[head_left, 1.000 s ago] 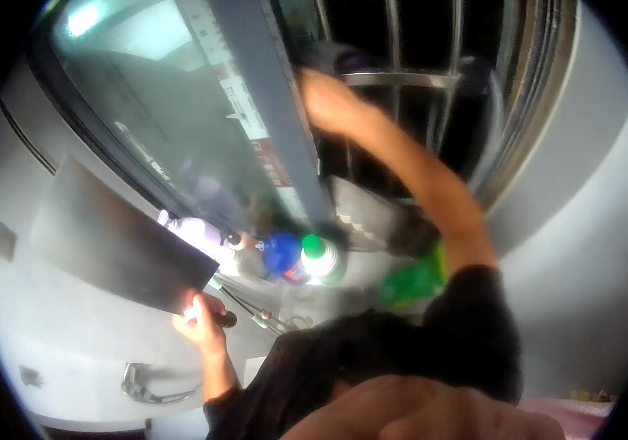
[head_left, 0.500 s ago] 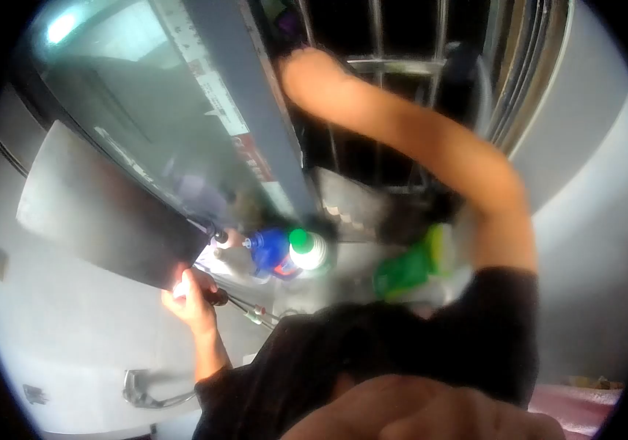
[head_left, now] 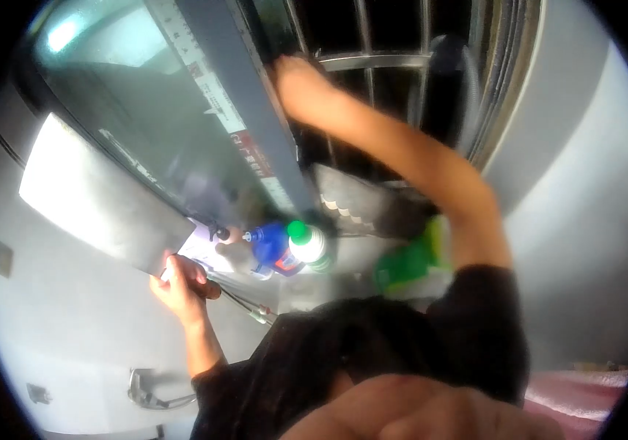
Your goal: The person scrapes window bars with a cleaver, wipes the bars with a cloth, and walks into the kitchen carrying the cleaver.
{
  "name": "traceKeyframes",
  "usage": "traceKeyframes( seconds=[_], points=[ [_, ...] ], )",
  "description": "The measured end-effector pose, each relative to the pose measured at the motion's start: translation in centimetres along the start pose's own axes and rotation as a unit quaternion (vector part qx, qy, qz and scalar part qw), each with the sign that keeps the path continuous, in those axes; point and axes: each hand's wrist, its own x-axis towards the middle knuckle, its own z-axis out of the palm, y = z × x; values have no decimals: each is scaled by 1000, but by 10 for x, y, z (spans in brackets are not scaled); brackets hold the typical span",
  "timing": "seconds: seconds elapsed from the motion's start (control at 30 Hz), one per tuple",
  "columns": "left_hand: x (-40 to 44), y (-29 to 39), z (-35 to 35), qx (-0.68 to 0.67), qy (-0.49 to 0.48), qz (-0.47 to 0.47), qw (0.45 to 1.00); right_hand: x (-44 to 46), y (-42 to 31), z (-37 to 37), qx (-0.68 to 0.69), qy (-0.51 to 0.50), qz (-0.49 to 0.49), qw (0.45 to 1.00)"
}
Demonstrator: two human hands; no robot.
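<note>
A pale ledge [head_left: 356,258] carries a blue bottle [head_left: 270,249], a green-capped bottle [head_left: 310,248] and a green packet [head_left: 405,267].

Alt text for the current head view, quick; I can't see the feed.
A person's left hand grips the dark handle of a broad flat blade, while the right hand reaches to the edge of a grey window frame, its fingertips hidden, beside metal bars. Below stand a blue bottle and a green-capped bottle.

Green-capped bottle [head_left: 307,244] beside a blue bottle [head_left: 270,245], green packet [head_left: 405,267], pink cloth [head_left: 576,400] at lower right
</note>
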Motion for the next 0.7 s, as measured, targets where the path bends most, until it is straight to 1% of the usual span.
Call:
traceKeyframes(
  seconds=[0.07, 0.13, 0.17, 0.2, 0.23, 0.27, 0.3, 0.37, 0.4, 0.47, 0.5, 0.53, 0.6, 0.67, 0.7],
  points=[
    [-2, -1, -4, -1, -4, 9, 1000, -16, -5, -31, 40, 35, 56, 997],
    [-5, -2, -5, -7, 2, 20, 1000, -34, 2, -44, 80, 72, 94, 990],
    [-6, 0, -6, 17, 19, 9, 1000, -38, 2, -66, 151, 4, 170, 974],
    [-5, 1, -7, 42, 37, 0, 998, -41, 6, -72, 145, -124, 250, 949],
    [-4, 0, -12, 45, 40, 1, 998, -44, 13, -85, 307, -110, 297, 898],
    [-4, -4, -19, 47, 43, -1, 998, -48, 20, -97, 458, -94, 334, 818],
    [-3, -6, -22, 48, 46, -1, 998, -55, 22, -104, 459, -93, 333, 818],
    [-2, -3, -25, 54, 49, -4, 997, -68, 14, -119, 625, -99, 396, 665],
    [-3, -2, -26, 58, 53, -8, 997, -67, 3, -143, 554, -131, 471, 674],
    [-2, -6, -29, 62, 61, -8, 996, -97, 0, -130, 646, -104, 502, 566],
    [-2, -6, -31, 68, 65, -9, 996, -106, -4, -138, 647, -104, 504, 563],
    [-2, -7, -31, 70, 64, -9, 995, -112, -9, -146, 656, -46, 572, 489],
    [-3, -7, -32, 96, 72, -29, 992, -125, -8, -155, 657, 12, 633, 409],
    [-3, -7, -34, 83, 60, -27, 994, -139, 0, -159, 656, 147, 651, 354],
    [-3, -8, -34, 70, 47, -26, 996, -147, 9, -154, 662, 183, 625, 371]
  ],
)
